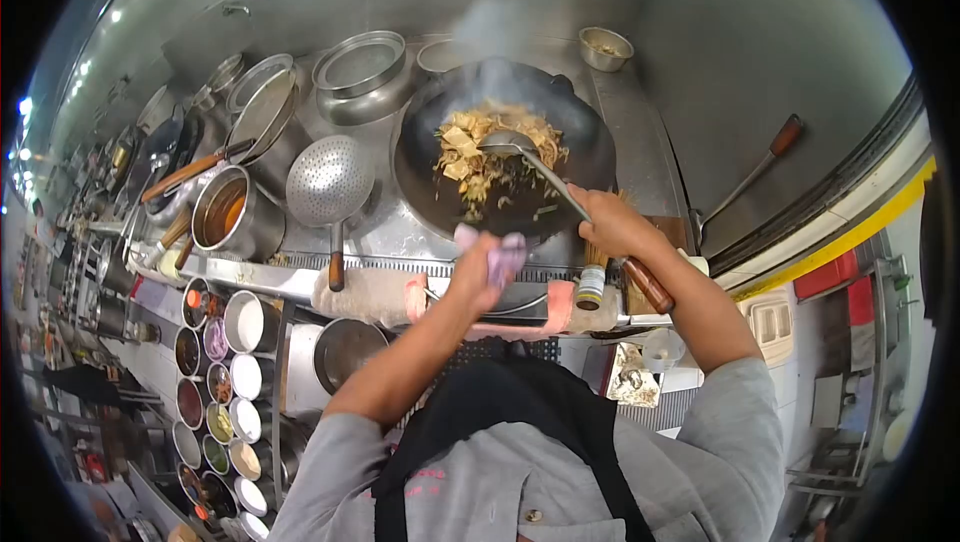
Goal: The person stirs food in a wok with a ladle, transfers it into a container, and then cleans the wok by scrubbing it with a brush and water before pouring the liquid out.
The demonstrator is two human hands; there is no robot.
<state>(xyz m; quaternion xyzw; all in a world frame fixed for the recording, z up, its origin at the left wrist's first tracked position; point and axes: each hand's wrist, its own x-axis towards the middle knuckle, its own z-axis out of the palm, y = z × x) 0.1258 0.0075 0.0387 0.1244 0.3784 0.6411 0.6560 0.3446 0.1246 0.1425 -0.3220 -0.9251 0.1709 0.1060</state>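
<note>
A large black wok [585,142] holds steaming noodles with pale flat pieces [463,142]. My right hand [617,225] is closed around the handle of a metal ladle [508,142], whose bowl rests among the noodles; the brown end of its handle lies below my wrist. At the near rim of the wok, my left hand [484,270] grips a light purple cloth [507,257]. The wok's near edge is partly hidden behind that hand and cloth.
A perforated strainer [330,180] lies left of the wok, beside a pot of reddish liquid [238,222]. Ingredient containers [245,322] line the lower left. A small metal bowl [606,49] stands at the back right. A bottle [590,289] is near the front edge.
</note>
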